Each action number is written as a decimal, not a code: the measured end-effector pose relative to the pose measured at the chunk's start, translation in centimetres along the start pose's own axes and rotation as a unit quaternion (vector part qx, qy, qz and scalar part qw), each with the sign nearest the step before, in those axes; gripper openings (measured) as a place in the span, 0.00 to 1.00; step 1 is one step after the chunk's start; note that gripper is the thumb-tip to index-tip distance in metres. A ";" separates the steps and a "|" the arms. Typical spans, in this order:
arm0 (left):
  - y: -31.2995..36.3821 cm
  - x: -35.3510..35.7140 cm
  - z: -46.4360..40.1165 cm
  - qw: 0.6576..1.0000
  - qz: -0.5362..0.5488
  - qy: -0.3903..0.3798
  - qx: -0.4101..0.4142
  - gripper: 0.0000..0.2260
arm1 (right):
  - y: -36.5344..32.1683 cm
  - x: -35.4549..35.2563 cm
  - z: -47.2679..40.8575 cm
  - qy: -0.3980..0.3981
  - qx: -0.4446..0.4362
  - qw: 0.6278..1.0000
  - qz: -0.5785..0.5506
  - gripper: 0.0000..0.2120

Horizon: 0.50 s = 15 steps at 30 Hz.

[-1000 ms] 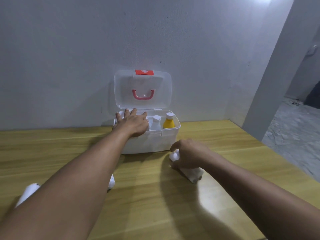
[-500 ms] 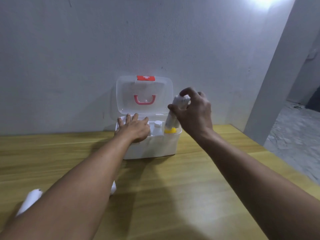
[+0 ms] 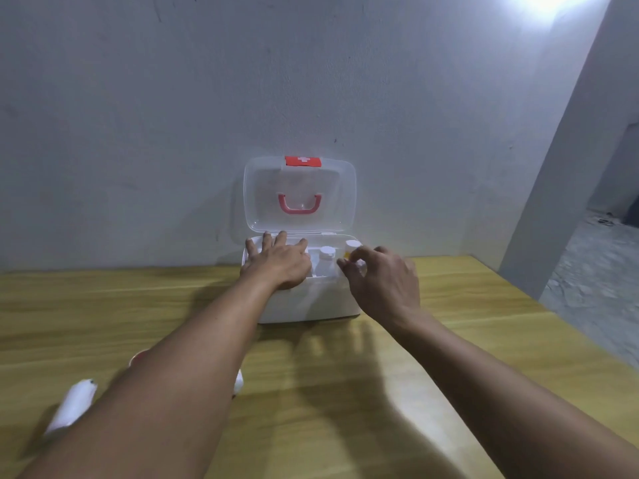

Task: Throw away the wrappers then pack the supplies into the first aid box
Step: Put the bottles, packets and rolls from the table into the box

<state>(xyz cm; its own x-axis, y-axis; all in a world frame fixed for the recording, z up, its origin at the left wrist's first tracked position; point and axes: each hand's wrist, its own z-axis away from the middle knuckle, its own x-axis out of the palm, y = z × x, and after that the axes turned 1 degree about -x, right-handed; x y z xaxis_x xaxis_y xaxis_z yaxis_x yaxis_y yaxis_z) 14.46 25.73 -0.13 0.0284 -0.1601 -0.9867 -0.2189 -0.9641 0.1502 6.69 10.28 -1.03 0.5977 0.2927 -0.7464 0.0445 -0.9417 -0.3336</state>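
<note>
Far left on the desk (image 3: 484, 340): a white roll (image 3: 71, 404) lying tilted, well apart from both hands, beside the left forearm; another small white item (image 3: 238, 383) peeking out from under that forearm, mostly hidden, kind not clear; a reddish edge (image 3: 136, 357) on the forearm's other side, too blurred to identify.

Middle, against the wall (image 3: 138, 133): first aid box (image 3: 311, 302), white, standing on the desk with its clear lid (image 3: 299, 195) raised upright; pink handle (image 3: 300, 203) and red cross tag (image 3: 303, 161) on the lid.

Left hand (image 3: 276, 262) laid flat, palm down, over the left part of the box opening; fingers spread apart and straight, tips at the back rim, gripping nothing.

Just right of that hand, inside the box: a white-capped bottle (image 3: 325, 259) standing upright, between the two hands, touching neither as far as visible.

Right hand (image 3: 383, 280) at the right end of the box opening, over the rim; thumb and fingertips drawn together around something small and pale (image 3: 359, 263), only partly visible; a firm grip or mere contact not possible to tell; just behind the fingertips, a second white cap (image 3: 352, 244) with a glimpse of yellow beneath it, inside the box at its right end.
</note>
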 end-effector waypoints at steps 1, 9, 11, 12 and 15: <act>0.0 0.0 0.0 1.000 0.001 -0.001 0.000 0.24 | 0.2 0.1 0.0 0.007 0.002 1.000 -0.001 0.16; -0.3 -1.1 -0.1 0.971 0.215 0.097 0.026 0.23 | -0.2 1.0 -1.3 -0.146 -0.124 0.980 -0.043 0.29; -1.2 -2.3 0.5 0.926 0.346 0.145 0.031 0.21 | 0.1 1.7 -0.9 -0.177 -0.136 0.975 -0.011 0.31; -1.7 -2.8 0.9 0.911 0.379 0.161 0.022 0.20 | 0.4 2.0 -0.6 -0.169 -0.140 0.976 0.000 0.32; -3.8 -4.0 2.6 0.894 0.402 0.195 -0.023 0.16 | 0.7 2.4 -0.3 -0.136 -0.144 0.980 0.015 0.34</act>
<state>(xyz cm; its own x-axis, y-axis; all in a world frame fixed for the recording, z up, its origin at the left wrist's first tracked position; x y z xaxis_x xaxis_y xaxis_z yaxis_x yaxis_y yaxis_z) 12.68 30.56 3.08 0.2205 -0.8587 -0.4626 -0.2819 -0.5101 0.8126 8.43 10.30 -2.89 0.3682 0.2604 -0.8925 0.2777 -0.9469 -0.1617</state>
